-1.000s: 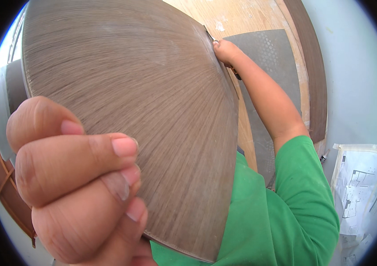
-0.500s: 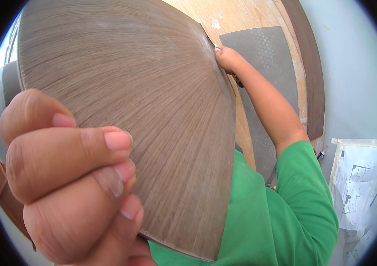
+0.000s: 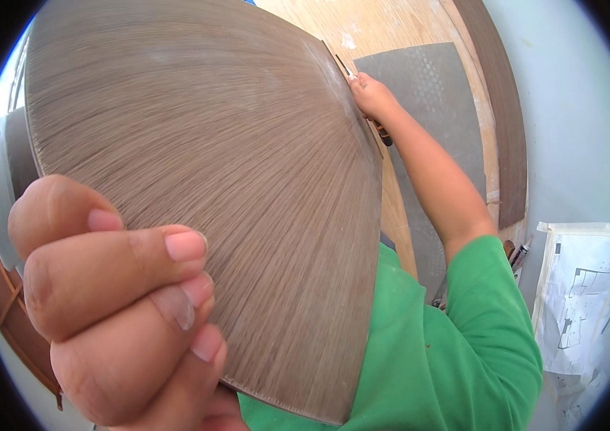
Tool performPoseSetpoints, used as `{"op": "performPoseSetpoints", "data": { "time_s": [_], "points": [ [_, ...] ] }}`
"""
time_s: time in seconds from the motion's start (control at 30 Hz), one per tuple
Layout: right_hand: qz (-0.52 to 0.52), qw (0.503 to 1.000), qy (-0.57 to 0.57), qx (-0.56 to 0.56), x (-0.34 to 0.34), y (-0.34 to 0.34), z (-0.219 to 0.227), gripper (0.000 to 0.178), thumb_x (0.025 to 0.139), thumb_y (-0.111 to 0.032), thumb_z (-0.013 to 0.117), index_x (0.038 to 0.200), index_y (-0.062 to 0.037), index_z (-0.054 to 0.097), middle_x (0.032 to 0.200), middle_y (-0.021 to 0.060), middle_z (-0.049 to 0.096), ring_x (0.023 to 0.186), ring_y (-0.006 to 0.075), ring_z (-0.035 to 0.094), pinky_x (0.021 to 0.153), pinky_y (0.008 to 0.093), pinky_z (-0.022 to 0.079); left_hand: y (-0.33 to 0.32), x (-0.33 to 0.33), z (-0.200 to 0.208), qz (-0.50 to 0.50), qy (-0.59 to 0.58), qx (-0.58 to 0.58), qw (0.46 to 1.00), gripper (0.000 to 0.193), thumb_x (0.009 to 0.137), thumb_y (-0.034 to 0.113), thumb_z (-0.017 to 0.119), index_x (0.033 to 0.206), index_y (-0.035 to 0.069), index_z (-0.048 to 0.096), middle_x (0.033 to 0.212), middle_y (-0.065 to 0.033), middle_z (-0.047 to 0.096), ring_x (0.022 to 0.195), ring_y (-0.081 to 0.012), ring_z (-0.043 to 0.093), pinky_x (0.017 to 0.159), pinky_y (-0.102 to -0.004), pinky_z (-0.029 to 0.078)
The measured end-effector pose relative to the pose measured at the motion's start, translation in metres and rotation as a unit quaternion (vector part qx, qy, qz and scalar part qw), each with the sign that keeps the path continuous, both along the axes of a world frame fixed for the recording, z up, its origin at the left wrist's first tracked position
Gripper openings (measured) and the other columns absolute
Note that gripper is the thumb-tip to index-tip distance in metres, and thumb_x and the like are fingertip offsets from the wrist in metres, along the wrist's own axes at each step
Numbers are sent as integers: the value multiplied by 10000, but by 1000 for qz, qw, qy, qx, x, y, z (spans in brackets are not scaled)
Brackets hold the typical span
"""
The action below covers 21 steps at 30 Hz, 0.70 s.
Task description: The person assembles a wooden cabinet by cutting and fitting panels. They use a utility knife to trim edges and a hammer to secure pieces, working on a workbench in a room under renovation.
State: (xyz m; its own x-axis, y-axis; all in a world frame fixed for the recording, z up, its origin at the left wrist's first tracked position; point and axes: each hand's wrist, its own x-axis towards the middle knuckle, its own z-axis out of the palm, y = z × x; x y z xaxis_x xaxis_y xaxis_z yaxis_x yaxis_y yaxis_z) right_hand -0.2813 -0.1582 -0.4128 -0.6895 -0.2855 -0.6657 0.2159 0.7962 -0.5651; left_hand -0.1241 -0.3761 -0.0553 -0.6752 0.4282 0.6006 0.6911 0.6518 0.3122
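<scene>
A large brown wood-grain panel (image 3: 247,172) stands tilted before me and fills most of the view. My left hand (image 3: 118,294), very near the camera, is closed around its left edge, fingertips showing on the front side. Along the panel's far right edge, my right hand (image 3: 371,97) grips a slim hand tool (image 3: 384,134) with a black and orange handle. A thin dark blade sticks out past the fingers, close beside the panel's edge. The fingers partly hide the tool, and its exact kind cannot be made out.
Behind the panel is a light wooden work surface (image 3: 297,16) with a grey sheet (image 3: 434,93) on it. A long brown strip (image 3: 509,122) runs along the pale wall (image 3: 570,108). Taped drawings (image 3: 578,287) hang at the right. A tube (image 3: 522,255) lies near my right elbow.
My left hand and the panel's left edge have shifted slightly down in view. The tool's blade now shows a little apart from the panel's edge; my right hand has barely moved.
</scene>
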Motion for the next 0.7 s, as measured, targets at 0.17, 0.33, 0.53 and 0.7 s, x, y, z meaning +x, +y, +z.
{"op": "performPoseSetpoints", "data": {
  "time_s": [0.17,0.33,0.53,0.7],
  "points": [
    [44,995,87,18,-8,-10,-28,514,1052,-410,368,1209,-14,655,1216,272,677,1170,445,618,1007,522,478,-4,-2,0,-5,-10,-11,1000,596,1066,634,195,959,156,534,863,-26,581,770,-189,605,726,-407,410],
    [44,989,138,-3,-7,-15,-34,513,1049,-424,400,1175,8,645,1041,267,710,931,433,691,884,496,527,-4,0,5,-9,-15,-21,1000,602,1063,641,198,968,153,536,877,-29,583,783,-194,607,733,-413,415],
    [30,999,-18,-5,-19,-19,-14,500,1065,-378,373,1126,33,651,804,261,702,635,372,700,661,484,570,-8,-1,11,-2,-24,-29,999,609,1059,649,200,979,149,538,893,-33,585,797,-199,610,742,-421,421],
    [39,999,-35,12,-9,-14,3,481,1070,-375,377,1057,47,609,679,191,641,492,296,629,522,445,535,-12,-1,7,-1,-19,-29,999,615,1055,656,202,988,146,539,906,-36,586,810,-204,612,749,-428,426]
  ]
}}
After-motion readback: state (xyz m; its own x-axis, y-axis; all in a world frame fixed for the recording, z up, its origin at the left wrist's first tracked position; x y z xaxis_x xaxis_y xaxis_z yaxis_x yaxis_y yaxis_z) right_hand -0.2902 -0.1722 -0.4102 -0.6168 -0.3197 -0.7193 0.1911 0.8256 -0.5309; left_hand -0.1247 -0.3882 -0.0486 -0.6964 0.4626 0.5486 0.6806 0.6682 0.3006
